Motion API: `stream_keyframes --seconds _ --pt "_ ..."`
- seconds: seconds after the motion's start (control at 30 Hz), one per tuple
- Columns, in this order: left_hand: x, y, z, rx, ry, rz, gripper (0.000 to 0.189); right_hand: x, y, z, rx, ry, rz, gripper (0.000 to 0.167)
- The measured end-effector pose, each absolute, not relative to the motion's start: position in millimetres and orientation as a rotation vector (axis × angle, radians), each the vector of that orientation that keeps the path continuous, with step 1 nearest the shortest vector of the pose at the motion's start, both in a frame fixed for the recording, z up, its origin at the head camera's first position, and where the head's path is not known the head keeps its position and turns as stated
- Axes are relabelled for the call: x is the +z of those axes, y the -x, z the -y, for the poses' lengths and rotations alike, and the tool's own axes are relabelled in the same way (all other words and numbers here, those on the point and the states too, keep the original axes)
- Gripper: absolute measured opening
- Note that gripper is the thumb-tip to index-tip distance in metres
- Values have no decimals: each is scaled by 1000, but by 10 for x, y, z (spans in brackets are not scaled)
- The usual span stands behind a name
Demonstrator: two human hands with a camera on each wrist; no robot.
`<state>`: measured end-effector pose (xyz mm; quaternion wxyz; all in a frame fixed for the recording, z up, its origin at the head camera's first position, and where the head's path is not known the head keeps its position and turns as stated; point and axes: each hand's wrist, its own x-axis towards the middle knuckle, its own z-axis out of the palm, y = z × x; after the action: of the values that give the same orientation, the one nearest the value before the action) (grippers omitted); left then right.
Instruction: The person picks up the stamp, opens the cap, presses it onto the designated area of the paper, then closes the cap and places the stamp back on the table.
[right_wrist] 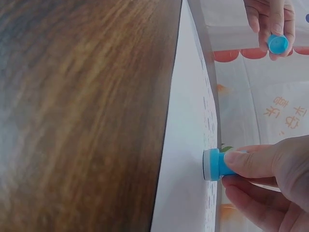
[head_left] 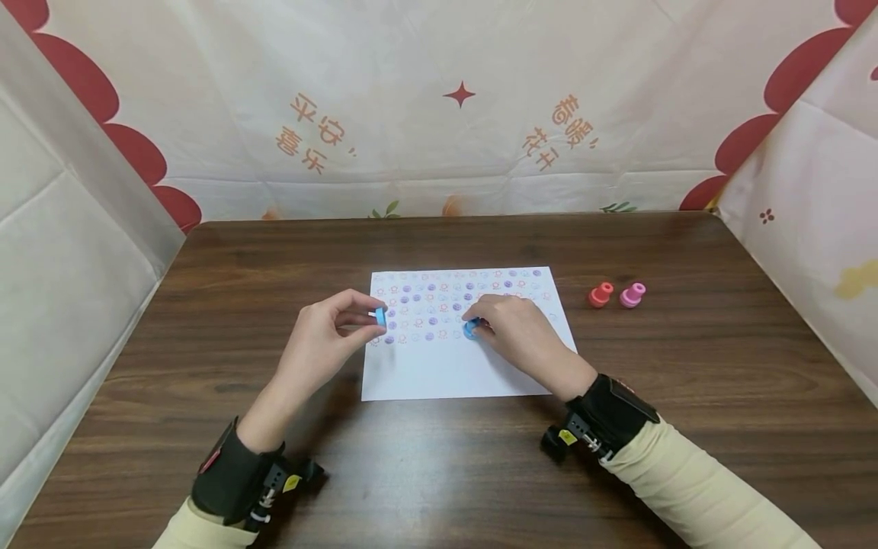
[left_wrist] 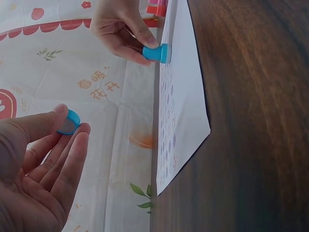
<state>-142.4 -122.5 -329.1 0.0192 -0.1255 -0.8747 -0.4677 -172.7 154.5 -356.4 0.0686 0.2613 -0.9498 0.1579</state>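
My right hand (head_left: 517,328) grips a blue toy stamp (right_wrist: 216,165) by its handle, its round face down at the white paper (head_left: 439,374). Rows of small purple, pink and blue prints cover the paper's upper part; the stamp is at the bottom row, right of the middle. Whether its face touches the sheet or hovers just over it, I cannot tell. Beside the paper's left edge, my left hand (head_left: 322,339) pinches a round blue cap (left_wrist: 70,123) between thumb and fingertips, off the table. The cap's hollow side shows in the right wrist view.
Two more stamps, one red (head_left: 600,294) and one pink (head_left: 632,295), stand on the brown wooden table (head_left: 439,473) right of the paper. A printed white cloth (head_left: 411,152) hangs behind the table's far edge and along both sides.
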Motion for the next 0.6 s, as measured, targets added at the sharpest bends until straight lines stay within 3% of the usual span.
stream_keyframes --seconds 0.6 --pt "-3268 1426 1181 -1446 411 2717 27 -3481 1759 -1660 607 -801 2815 19"
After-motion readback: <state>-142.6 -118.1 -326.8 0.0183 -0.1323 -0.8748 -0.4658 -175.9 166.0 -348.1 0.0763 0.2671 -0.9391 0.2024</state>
